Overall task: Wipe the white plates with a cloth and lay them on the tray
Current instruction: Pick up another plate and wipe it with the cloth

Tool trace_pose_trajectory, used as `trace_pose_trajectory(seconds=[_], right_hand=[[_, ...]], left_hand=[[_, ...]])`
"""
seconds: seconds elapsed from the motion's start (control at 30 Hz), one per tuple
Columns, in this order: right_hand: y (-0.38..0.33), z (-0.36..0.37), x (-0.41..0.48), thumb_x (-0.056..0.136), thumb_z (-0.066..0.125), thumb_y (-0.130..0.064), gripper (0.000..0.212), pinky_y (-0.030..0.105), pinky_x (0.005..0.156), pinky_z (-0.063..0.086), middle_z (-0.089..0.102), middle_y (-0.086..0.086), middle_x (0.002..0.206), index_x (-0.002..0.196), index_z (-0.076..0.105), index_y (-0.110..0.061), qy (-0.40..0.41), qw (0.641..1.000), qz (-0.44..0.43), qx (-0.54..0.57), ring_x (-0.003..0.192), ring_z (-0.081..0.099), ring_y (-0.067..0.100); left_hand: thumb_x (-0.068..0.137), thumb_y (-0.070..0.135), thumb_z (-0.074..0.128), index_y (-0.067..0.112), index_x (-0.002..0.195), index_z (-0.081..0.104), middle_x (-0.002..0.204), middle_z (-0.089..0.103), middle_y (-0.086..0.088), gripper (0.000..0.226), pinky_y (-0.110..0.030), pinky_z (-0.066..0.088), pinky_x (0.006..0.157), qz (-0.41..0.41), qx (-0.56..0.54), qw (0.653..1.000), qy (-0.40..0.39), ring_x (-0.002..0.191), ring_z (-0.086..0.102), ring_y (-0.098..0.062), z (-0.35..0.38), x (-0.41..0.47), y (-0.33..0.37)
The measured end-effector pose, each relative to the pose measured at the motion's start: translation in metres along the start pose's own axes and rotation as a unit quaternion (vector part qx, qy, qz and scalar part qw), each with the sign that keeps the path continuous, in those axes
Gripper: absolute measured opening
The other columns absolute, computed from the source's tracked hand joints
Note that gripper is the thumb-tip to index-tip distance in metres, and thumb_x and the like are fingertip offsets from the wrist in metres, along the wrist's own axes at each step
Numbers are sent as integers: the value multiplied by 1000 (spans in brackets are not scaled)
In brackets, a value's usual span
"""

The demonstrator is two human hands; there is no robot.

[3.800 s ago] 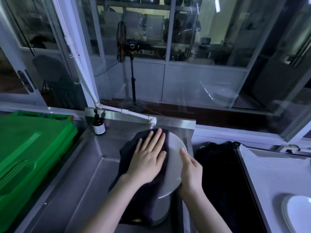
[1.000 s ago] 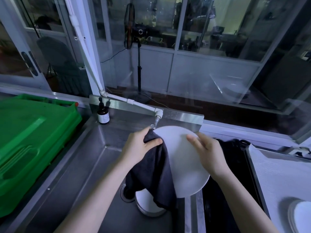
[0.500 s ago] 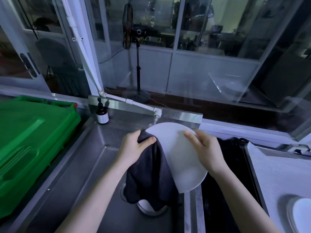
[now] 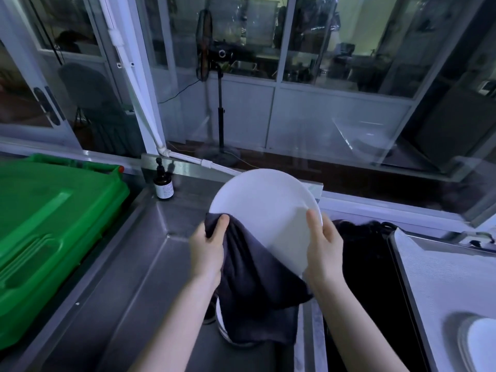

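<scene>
Midway through the job, a person holds a white plate (image 4: 268,218) tilted up over the steel sink (image 4: 150,264), its face turned toward the camera. The left hand (image 4: 208,251) has its grip closed on a dark cloth (image 4: 257,285), the thumb pinching the fabric against the plate's left rim while the rest hangs down into the sink. The right hand (image 4: 323,251) grips the opposite rim, thumb on the face and fingers behind. By the look of it, wiping of this plate is under way rather than finished, and it has yet to travel to the pale tray (image 4: 440,277) lying right of the sink, where one wiped plate (image 4: 483,345) already rests at the near corner. Under the hanging cloth, down in the sink, the rim of more white crockery (image 4: 220,320) shows, seemingly plates waiting their turn; how many cannot be told. Between the sink and the tray sits a black, shadowed mass (image 4: 367,264) whose nature is unclear, and the plate would have to pass above it. Left of the sink lies a green plastic lid (image 4: 53,224). On the sink's back ledge stands a small brown bottle (image 4: 163,183), and a white pipe (image 4: 188,157) slopes down toward it. Beyond the sink, behind glass, stands a pedestal fan (image 4: 204,49).
</scene>
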State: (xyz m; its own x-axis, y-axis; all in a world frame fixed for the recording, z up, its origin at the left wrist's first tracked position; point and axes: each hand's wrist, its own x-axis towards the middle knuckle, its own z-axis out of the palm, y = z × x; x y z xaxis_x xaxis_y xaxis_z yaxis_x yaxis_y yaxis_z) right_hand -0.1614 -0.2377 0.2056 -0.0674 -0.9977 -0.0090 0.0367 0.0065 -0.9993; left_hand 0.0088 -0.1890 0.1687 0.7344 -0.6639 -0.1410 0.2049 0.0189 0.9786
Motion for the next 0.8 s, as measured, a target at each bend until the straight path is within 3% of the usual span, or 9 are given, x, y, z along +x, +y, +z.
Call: trace_pose_trajectory(seconds=[0.07, 0.17, 0.23, 0.33, 0.43, 0.5, 0.6, 0.7, 0.8], right_hand=[[-6, -13, 7, 85, 66, -47, 24, 29, 68, 45, 67, -3, 77, 87, 69, -23, -86, 994, -35, -58, 74, 58, 14], [-30, -30, 30, 80, 75, -47, 26, 31, 72, 51, 75, 1, 91, 92, 70, -25, -225, 964, -71, -125, 83, 70, 18], [-42, -24, 35, 87, 73, -44, 23, 20, 67, 46, 68, -14, 76, 82, 68, -22, -283, 920, -141, -230, 71, 62, 1], [-39, -10, 29, 91, 63, -44, 37, 22, 56, 31, 42, -9, 53, 60, 51, -28, -295, 853, -252, -350, 54, 37, 3], [-30, -15, 26, 90, 57, -51, 46, 31, 56, 31, 43, 5, 57, 71, 62, -9, -260, 870, -260, -330, 57, 34, 6], [-26, -22, 27, 94, 59, -47, 55, 33, 56, 28, 39, 4, 61, 74, 56, 4, -195, 917, -212, -276, 59, 34, 10], [-18, -26, 26, 97, 60, -40, 55, 31, 54, 23, 32, 0, 62, 68, 41, 3, -104, 964, -148, -195, 59, 30, 11], [-19, -24, 24, 94, 60, -42, 57, 27, 50, 20, 28, 1, 60, 66, 33, -1, -114, 952, -166, -232, 57, 26, 11], [-29, -19, 26, 94, 61, -40, 51, 30, 54, 25, 37, 12, 59, 70, 48, 2, -183, 904, -223, -314, 60, 32, 13]], left_hand=[[90, 28, 70, 23, 78, 70, 77, 74, 8, 14, -27, 54, 73, 13, 18, 1000, -2, 80, 68, -10, -6, 7, 3], [82, 33, 76, 17, 72, 65, 67, 68, 8, 22, -18, 46, 62, 113, 122, 985, -47, 66, 59, -3, -10, 16, 17], [76, 36, 79, 14, 72, 64, 66, 66, -1, 27, -21, 41, 57, 193, 224, 946, -130, 60, 52, -5, -3, 16, 28], [72, 39, 83, 17, 71, 66, 65, 60, -6, 28, -27, 36, 59, 236, 309, 892, -232, 60, 48, -11, 9, 12, 40], [77, 32, 82, 11, 80, 68, 71, 65, -8, 25, -22, 37, 62, 229, 289, 900, -232, 65, 52, -10, 5, 10, 40], [81, 29, 78, 3, 85, 66, 80, 68, -16, 29, -21, 39, 64, 202, 255, 929, -174, 68, 54, -12, -2, 10, 33], [86, 28, 73, 0, 83, 61, 85, 68, -19, 31, -29, 43, 69, 144, 211, 959, -126, 74, 56, -15, -7, 13, 26], [86, 28, 74, 9, 77, 55, 77, 67, -7, 28, -26, 43, 70, 166, 237, 943, -163, 72, 56, -14, -7, 21, 26], [82, 29, 79, 31, 88, 59, 76, 61, 20, 21, -1, 39, 71, 207, 266, 918, -208, 74, 55, 9, -4, 22, 31]])
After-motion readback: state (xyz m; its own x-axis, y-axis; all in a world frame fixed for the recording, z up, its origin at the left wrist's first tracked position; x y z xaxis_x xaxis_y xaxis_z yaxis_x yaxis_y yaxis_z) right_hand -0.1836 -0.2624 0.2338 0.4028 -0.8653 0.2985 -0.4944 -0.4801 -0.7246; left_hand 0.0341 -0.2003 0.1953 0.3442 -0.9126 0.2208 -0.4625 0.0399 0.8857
